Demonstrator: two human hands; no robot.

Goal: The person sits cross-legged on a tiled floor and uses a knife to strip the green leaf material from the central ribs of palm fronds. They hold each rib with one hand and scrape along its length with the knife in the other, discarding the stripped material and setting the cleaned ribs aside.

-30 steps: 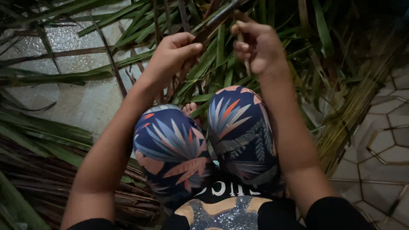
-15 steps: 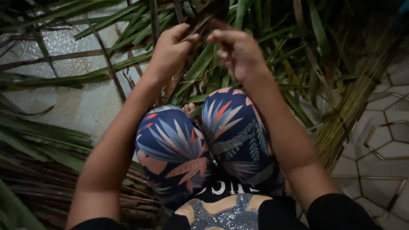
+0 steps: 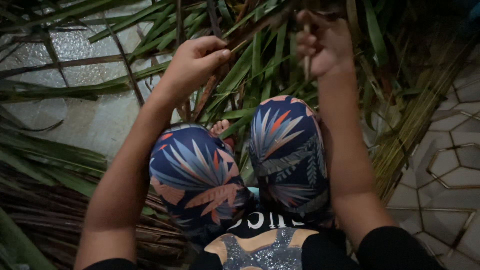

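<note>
A: A seated person works a palm frond over raised knees. The left hand point(image 3: 192, 62) pinches a long leaf point(image 3: 250, 30) between thumb and fingertips; the leaf runs up and to the right from that hand, toward the other one.

B: And the right hand point(image 3: 322, 45)?

A: Closed around a thin pale rib point(image 3: 307, 60) that hangs straight down out of the fist, just right of the leaf.

B: How does the material handle, by your reading?

A: Light, I judge. The leaf looks flat and pliant, likely to tear lengthwise; the rib looks stiffer and springy. The edges may be sharp, so the sound grip is near the base, flat sides between the fingers, as the left hand has it.

B: What lies about the hands?

A: Green fronds point(image 3: 125, 25) spread beyond and left of the left hand on a wet tiled floor point(image 3: 450, 165). A bundle of stripped ribs point(image 3: 415, 130) lies below and right of the right hand. Dry brown stalks point(image 3: 45, 220) are heaped well below the left hand.

B: Any containers?

A: None in view; everything lies loose on the floor.
</note>
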